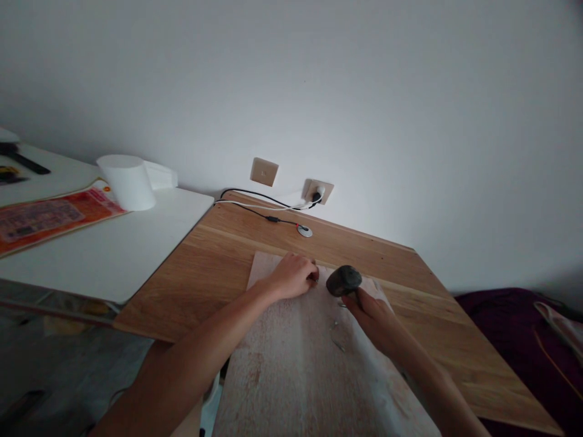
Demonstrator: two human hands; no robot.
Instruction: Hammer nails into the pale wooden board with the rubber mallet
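**Mallet (344,281) between the hands, its head just to the right of the left hand (296,274)**

What matters most here is a sideways gap: our mallet's head lies to the right of our left fingertips, with a narrow strip of board (291,358) showing between them. The head's long axis runs roughly across, slightly slanted, so one blunt end faces the left hand.

Our right hand (376,315) is closed around the handle, just behind the head and nearer to us. We cannot tell whether the head touches the board or hangs above it.

Our left hand is curled, thumb and fingers drawn together on a small dark piece (312,277) at its right edge. That piece is mostly covered, so we cannot make out its shape or long axis; the left hand has it, while the right is farther off.

Nearer to us than both hands, a thin sliver (337,346) lies on the board, which rests on the table (204,261).
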